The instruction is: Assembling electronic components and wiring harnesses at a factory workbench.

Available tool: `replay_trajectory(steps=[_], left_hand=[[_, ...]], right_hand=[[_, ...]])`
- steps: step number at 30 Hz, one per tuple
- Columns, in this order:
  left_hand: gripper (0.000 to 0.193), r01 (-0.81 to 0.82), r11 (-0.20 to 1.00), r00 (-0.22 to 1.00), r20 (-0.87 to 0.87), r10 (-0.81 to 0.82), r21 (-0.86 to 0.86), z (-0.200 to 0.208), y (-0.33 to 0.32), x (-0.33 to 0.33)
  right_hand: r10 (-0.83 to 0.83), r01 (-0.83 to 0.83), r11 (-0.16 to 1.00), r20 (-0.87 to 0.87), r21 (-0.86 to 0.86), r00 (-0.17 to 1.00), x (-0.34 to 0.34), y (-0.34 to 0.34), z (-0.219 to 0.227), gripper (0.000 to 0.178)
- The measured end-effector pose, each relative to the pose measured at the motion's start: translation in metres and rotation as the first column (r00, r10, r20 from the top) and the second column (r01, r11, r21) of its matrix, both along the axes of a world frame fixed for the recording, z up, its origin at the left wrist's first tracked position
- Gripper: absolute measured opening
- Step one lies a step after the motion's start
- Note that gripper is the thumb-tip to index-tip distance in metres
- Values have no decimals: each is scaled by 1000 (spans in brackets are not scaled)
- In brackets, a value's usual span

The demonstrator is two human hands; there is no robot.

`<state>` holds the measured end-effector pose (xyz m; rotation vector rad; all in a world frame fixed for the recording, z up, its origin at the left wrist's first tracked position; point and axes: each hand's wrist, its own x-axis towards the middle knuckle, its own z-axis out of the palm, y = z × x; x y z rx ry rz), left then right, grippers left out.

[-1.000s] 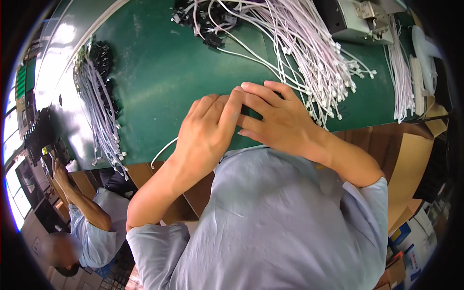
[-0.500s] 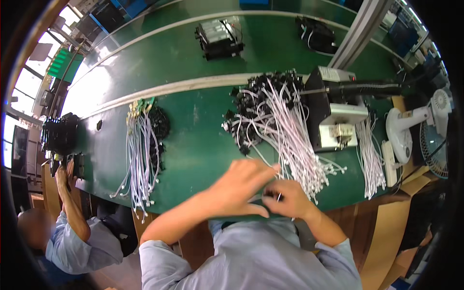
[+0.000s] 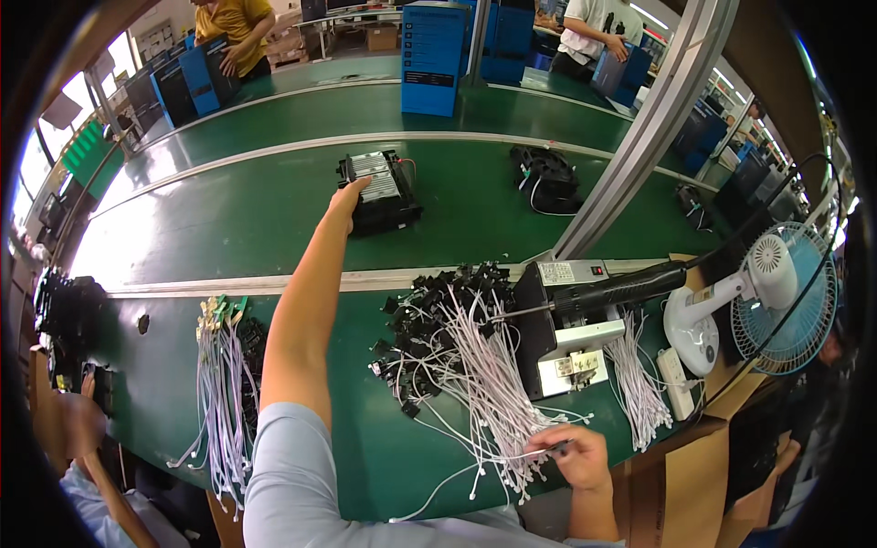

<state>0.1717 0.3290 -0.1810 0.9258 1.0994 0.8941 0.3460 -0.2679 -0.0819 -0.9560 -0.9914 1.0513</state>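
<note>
My left arm stretches far forward, and my left hand (image 3: 347, 203) is closed on the near left corner of a black boxy unit (image 3: 388, 212) with a silver ribbed top. Its fingertips are partly hidden against the unit. Close to the front edge, my right hand (image 3: 582, 459) pinches the small dark end of a thin white cable (image 3: 438, 493), which trails left over the table. Just beyond that hand lies a big bundle of white cables (image 3: 493, 365) with white plugs at the near ends and black connectors (image 3: 457, 290) at the far ends.
A black fixture (image 3: 539, 315) with a black electric screwdriver (image 3: 621, 290) stands right of the bundle, beside a fan (image 3: 775, 269). Another cable bunch (image 3: 219, 393) lies left. A metal post (image 3: 639, 128) rises behind. A co-worker (image 3: 110, 511) sits at far left; others stand across.
My hands, together near the front edge before, are now apart. The left has reached forward onto the black unit; the right is at the cable bundle's near end. The view has tilted up.
</note>
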Motion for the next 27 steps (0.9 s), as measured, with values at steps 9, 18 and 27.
replay_trajectory(steps=[9, 18, 27], left_hand=[[40, 9, 967, 975, 212, -64, 254, 114, -149, -44], [74, 283, 902, 740, 524, -422, 326, 107, -295, -211], [104, 810, 463, 573, -651, -498, 359, 163, -397, -185]], right_hand=[[49, -52, 954, 17, 296, 999, 25, 5, 21, 26], [378, -118, 846, -430, 519, 820, 34, 3, 35, 45], [6, 61, 979, -327, 194, 945, 3, 9, 102, 58]])
